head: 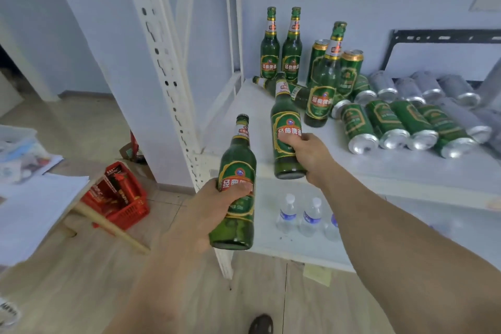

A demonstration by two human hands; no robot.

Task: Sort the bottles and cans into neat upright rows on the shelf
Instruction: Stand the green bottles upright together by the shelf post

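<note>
My left hand (217,203) grips a green beer bottle (237,171) by its label, held upright in the air in front of the shelf's corner post. My right hand (306,153) grips a second green bottle (284,119) just above the white shelf (244,127) near its front edge. Two green bottles (280,49) stand upright side by side at the back left. Another bottle (324,84) stands mid-shelf, and one bottle (282,88) lies flat behind it. Two green cans (349,68) stand upright; several green cans (393,125) and silver cans (423,87) lie on their sides to the right.
A white perforated shelf post (173,84) rises at the left front corner. Three clear water bottles (309,215) stand on the lower shelf. A red basket (119,195) sits on the wooden floor at left, beside a table with papers (35,214).
</note>
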